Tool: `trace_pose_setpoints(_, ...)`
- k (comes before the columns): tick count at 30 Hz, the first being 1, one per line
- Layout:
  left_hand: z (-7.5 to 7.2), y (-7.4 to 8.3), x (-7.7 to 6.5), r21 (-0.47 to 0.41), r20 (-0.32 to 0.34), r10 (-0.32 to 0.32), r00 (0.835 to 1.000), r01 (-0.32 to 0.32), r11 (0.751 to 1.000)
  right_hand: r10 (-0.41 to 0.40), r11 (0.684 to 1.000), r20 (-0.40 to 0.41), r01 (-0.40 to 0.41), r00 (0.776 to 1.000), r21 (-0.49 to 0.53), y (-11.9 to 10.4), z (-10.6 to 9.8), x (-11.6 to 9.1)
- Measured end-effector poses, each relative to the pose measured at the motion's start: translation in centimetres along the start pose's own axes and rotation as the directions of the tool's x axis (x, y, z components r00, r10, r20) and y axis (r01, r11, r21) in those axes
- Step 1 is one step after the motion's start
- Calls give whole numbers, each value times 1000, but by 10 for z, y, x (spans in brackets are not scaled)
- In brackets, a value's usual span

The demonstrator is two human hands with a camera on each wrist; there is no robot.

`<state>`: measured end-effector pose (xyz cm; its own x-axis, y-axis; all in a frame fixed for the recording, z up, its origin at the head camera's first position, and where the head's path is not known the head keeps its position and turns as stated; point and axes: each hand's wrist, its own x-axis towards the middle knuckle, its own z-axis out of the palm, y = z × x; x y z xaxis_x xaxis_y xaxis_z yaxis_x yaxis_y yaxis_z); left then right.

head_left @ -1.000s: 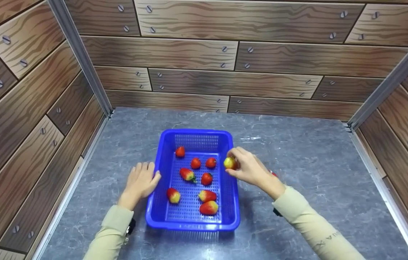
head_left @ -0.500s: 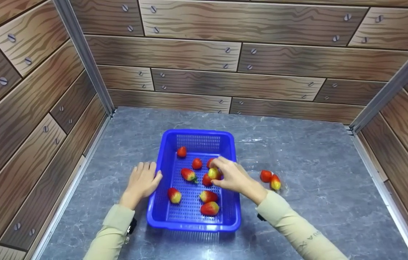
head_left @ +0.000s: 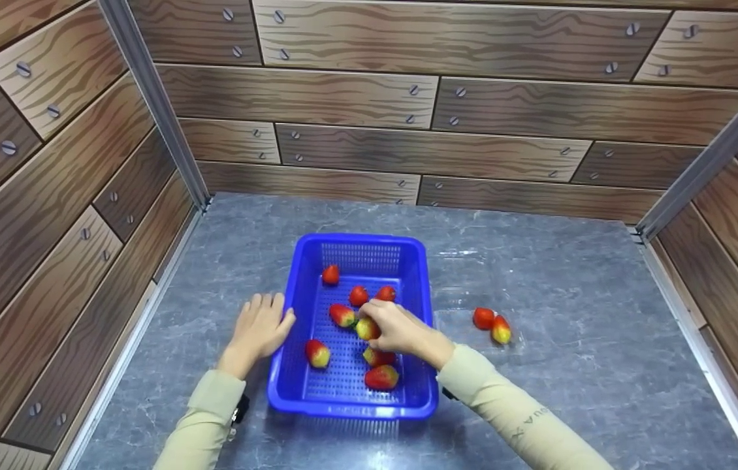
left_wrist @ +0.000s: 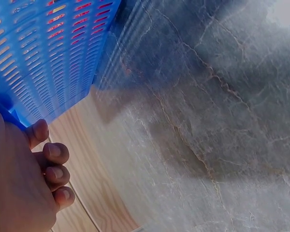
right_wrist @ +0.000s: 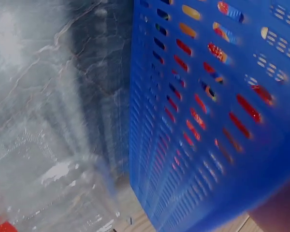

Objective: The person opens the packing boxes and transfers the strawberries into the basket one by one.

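Note:
A blue plastic basket (head_left: 352, 410) with slotted sides holds several red and red-and-yellow toy-looking strawberries, including one (head_left: 318, 353) by its left wall. My left hand (head_left: 258, 331) holds its left rim, the thumb over the edge; in the left wrist view its fingers (left_wrist: 55, 152) bend just outside the lip. Reaching over the right rim, my right hand (head_left: 401, 331) pinches a yellow-ended strawberry (head_left: 366, 328) low inside the basket. This hand covers part of the neighbouring fruit. The right wrist view looks mostly at the basket's outer wall (right_wrist: 179, 145).
To the right of the basket, two strawberries (head_left: 501, 329) lie on a clear plastic tray (head_left: 518, 338) on the grey marbled table (head_left: 571, 281). Wood-patterned walls (head_left: 343, 98) with metal corner posts enclose the table at the back and both sides.
My right hand has carried the strawberry from over the basket's right rim leftward and down among the others. The strawberries on the right have come into view. My left hand stays at the rim.

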<state>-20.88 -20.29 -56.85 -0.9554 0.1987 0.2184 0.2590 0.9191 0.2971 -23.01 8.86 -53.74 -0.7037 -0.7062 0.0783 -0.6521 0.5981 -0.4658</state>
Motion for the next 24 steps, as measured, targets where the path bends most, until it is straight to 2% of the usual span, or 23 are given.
trace_pose_setpoints(7,0,0,0,-8,-8,4,1000,-4,1000,-34,999,39,32,999,38,4,12,7)
trace_pose_setpoints(15,2,-2,0,-13,-7,9,1000,-9,1000,-28,999,95,31,995,-33,12,19,8)
trace_pose_setpoints(21,0,-1,0,-19,5,-4,1000,4,1000,-84,991,128,96,988,-94,17,23,6)
trace_pose_setpoints(24,0,-1,-1,-22,8,-7,1000,7,1000,-100,989,144,114,985,-90,17,26,6)
